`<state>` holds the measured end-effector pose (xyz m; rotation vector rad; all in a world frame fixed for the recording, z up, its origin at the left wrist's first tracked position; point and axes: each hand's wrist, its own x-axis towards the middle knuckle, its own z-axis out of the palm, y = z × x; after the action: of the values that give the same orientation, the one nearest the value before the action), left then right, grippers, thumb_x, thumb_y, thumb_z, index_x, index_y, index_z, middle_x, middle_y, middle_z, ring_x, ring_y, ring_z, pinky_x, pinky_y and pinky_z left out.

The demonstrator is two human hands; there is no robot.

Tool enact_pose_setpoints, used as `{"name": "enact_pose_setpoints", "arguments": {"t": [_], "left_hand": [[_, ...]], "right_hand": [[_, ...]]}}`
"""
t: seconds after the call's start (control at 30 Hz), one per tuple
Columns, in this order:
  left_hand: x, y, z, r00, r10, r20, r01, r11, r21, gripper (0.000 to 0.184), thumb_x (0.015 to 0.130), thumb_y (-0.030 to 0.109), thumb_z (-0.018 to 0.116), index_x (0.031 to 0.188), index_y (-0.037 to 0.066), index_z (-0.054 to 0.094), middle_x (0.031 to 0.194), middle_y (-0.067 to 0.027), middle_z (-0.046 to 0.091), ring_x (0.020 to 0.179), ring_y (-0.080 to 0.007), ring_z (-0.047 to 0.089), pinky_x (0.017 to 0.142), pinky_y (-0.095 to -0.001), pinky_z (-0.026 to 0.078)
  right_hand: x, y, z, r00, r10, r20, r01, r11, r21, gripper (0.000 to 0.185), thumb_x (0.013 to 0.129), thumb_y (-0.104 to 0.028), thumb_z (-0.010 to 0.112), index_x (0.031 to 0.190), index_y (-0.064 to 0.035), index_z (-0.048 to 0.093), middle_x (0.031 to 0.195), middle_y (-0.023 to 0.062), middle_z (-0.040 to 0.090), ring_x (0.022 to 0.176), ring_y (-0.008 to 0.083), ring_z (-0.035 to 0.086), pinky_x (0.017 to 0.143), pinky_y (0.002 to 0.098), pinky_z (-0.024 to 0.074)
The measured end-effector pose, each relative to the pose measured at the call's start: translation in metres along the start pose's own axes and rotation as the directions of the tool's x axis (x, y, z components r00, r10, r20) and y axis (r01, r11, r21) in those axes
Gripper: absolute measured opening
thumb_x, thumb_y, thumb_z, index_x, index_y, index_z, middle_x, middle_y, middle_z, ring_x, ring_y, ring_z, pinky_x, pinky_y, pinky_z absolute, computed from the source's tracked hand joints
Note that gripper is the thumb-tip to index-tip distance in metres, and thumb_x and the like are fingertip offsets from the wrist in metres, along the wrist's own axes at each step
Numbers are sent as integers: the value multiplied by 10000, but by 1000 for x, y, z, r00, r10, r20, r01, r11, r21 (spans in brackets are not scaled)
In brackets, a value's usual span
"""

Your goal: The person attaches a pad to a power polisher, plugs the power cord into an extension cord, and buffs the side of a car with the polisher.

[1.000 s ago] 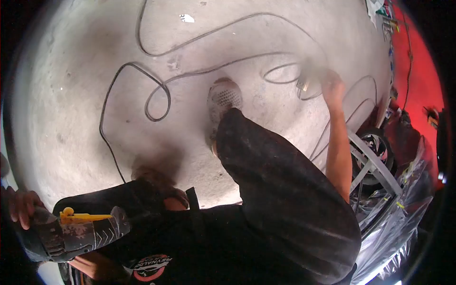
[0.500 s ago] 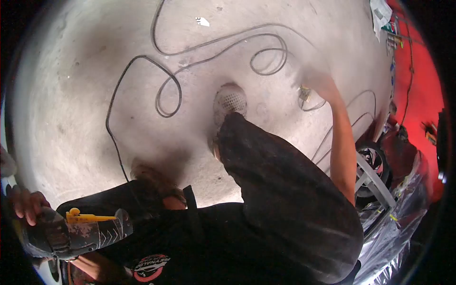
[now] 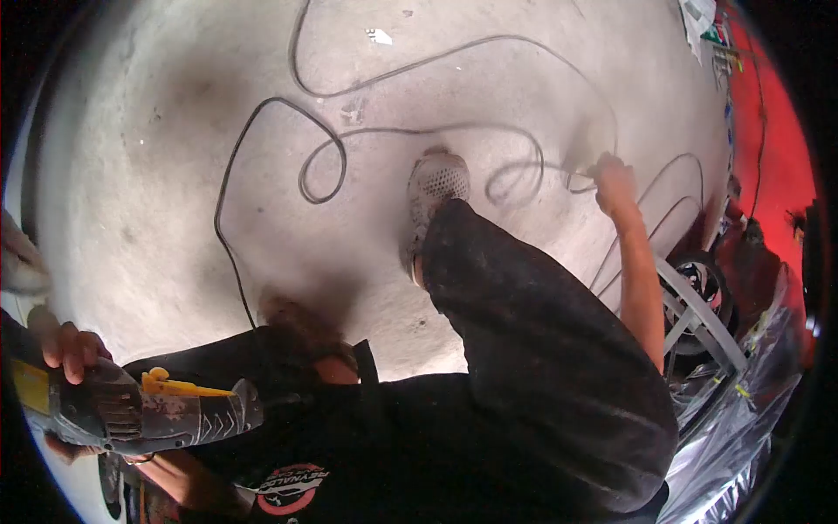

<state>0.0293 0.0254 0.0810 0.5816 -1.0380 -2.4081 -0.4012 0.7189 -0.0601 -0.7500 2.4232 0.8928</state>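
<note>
At the lower left my left hand [image 3: 74, 349] is wrapped around a hand-held power tool [image 3: 188, 415]. The tool has a scuffed black and grey body and a yellow lever or clip on top; its working end is cut off by the frame edge. My right hand [image 3: 614, 179] reaches out at the right, closed on the black power cord [image 3: 319, 188], just above the floor. From there the cord runs in loose loops across the concrete. Motion smears the part near that hand, and the cord's end cannot be made out.
The concrete floor [image 3: 384, 271] is dusty. My shoe [image 3: 439, 179] stands between the cord loops. At right are a wheel [image 3: 698, 288], a grey metal stand [image 3: 698, 319], clear plastic sheeting [image 3: 733, 445] and a red surface [image 3: 786, 148]. A white scrap [image 3: 380, 36] lies ahead.
My right hand has moved slightly right, dragging the cord, and the nearby loop has stretched to the right. The tool in my left hand appears a little further right and lower.
</note>
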Motion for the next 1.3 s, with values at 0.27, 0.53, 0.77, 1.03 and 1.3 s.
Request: {"name": "enact_pose_setpoints", "arguments": {"t": [0.27,0.53,0.77,1.03,1.3], "left_hand": [[2,-3,-8,993,-35,117,26,997,77,1094,570,275,947,1472,0,393,1190,-88,466,947,-203,540,903,-363,432],[17,-8,-6,998,-49,33,48,998,33,1075,570,298,913,1449,-32,390,1165,-94,479,944,-201,548,904,-356,433],[39,-4,4,984,-176,11,176,980,-91,952,507,275,995,1272,52,475,1096,-71,519,955,-189,573,948,-339,425],[65,39,-46,900,-308,309,321,947,10,635,673,244,750,1198,26,468,1053,-89,462,876,-188,537,926,-336,419],[59,49,-62,915,-364,174,352,931,98,314,944,191,695,1122,94,455,995,-66,531,850,-177,571,900,-318,423]], "right_hand": [[-50,14,49,975,-200,-100,207,976,62,216,970,-125,626,1112,-139,788,1141,78,671,1121,303,648,954,477,520],[-67,32,56,964,91,-249,-60,990,129,399,1017,-112,641,1396,-191,544,1172,102,701,1150,333,673,1043,564,479],[-67,59,26,872,40,-488,-19,999,49,267,1012,-146,673,1276,-187,672,1185,65,707,1129,313,684,1065,566,451],[-233,208,72,417,884,211,-805,467,-365,445,1031,-460,647,1408,-229,700,1436,57,728,1493,305,539,1119,685,411],[-280,206,161,486,872,61,-845,487,-223,415,1050,-365,639,1451,-259,658,1378,64,740,1313,335,674,1056,700,452]]}}
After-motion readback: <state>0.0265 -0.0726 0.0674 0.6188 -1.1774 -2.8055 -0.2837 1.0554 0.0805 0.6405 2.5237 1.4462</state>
